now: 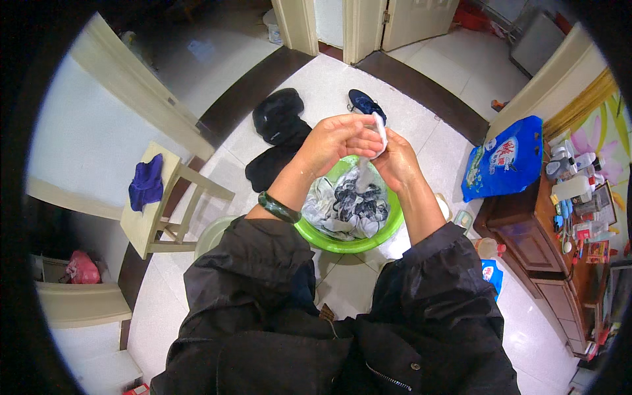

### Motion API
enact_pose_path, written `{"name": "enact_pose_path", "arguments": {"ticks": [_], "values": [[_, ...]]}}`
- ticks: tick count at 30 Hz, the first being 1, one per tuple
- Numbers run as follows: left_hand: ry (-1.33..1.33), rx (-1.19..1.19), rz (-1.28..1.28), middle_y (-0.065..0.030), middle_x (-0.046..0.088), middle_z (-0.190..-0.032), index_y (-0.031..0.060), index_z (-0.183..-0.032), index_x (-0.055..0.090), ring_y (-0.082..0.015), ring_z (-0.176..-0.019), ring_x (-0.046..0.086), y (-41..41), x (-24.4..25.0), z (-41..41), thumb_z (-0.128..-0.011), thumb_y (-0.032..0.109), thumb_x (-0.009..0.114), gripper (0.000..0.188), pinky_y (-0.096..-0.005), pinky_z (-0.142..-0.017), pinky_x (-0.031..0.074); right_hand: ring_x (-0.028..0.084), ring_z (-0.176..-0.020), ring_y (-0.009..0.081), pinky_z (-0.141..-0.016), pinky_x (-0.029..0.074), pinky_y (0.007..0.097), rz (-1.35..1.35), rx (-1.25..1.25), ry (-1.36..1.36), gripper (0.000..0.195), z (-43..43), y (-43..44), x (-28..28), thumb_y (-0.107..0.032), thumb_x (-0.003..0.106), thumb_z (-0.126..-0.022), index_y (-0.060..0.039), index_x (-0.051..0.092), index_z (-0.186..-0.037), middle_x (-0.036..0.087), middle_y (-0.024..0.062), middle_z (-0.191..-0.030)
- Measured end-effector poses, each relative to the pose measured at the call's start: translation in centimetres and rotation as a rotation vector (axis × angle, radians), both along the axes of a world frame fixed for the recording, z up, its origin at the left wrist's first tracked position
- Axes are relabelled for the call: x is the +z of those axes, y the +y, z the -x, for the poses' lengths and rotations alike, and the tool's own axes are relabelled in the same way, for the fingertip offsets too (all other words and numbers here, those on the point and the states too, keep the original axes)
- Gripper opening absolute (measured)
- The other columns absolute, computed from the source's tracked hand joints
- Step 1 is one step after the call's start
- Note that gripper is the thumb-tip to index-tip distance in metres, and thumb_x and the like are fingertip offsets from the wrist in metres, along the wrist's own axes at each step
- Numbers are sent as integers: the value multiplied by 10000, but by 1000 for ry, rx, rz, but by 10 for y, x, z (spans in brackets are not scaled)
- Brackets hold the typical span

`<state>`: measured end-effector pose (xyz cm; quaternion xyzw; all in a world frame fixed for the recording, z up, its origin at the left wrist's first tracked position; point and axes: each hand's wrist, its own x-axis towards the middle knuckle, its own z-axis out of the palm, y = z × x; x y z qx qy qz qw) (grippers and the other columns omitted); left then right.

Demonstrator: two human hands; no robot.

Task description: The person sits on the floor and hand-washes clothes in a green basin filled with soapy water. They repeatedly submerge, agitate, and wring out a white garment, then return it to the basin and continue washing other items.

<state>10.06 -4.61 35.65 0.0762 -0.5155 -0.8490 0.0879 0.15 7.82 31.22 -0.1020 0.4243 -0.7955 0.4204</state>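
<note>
Above a green plastic basin (340,245), my left hand (340,140) and my right hand (397,160) hold a small white cloth (380,132) between them. The cloth lies along my left fingertips, and the fingers of my right hand grip its lower end. A greyish wisp, perhaps thin cloth or water, hangs from it towards the basin. Wet white and grey patterned clothes (358,205) fill the basin. A dark green bangle (279,207) is on my left wrist.
Black garments (279,143) and a dark blue shoe (365,102) lie on the floor beyond the basin. To the left stands a wooden stool (148,217) with a purple cloth (146,182). At right, a blue detergent bag (503,160) leans on a wooden cabinet (528,237) holding bottles.
</note>
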Motion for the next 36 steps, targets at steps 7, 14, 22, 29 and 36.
{"name": "enact_pose_path", "arguments": {"ticks": [7,14,22,29,36], "values": [[-64,301,610,-61,669,-807,2,-947,638,-112,-649,637,0,-13,7,-814,139,706,202,-247,-585,507,609,-996,195,-880,492,338,184,-64,-166,254,5,-4,-2,-133,414,-986,-3,529,-1171,605,112,-1135],[-44,562,1225,-162,661,-724,17,-782,675,-331,-678,654,12,-17,6,-763,173,648,159,-390,-633,524,615,-874,147,-794,507,281,61,-109,130,212,4,-7,-12,-169,472,-983,-15,596,-1061,636,65,-983],[-92,590,1261,-165,639,-680,50,-743,685,-347,-636,637,-2,-18,1,-742,179,635,139,-408,-597,510,606,-792,138,-721,521,292,-104,-277,315,248,-1,-10,-5,-221,467,-993,-7,592,-991,628,66,-900],[-168,461,1147,-130,653,-648,26,-751,688,-236,-593,655,-15,-24,1,-735,188,650,167,-335,-587,509,604,-883,212,-833,496,389,-33,-364,117,197,12,2,-6,-198,401,-997,-37,510,-1028,609,89,-942],[-159,123,550,-43,665,-983,32,-1100,639,-113,-858,605,-15,-22,7,-956,314,536,333,-253,-781,475,543,-808,104,-743,458,272,73,-164,151,171,9,-2,-5,-155,399,-991,-72,548,-1002,566,12,-892]]}}
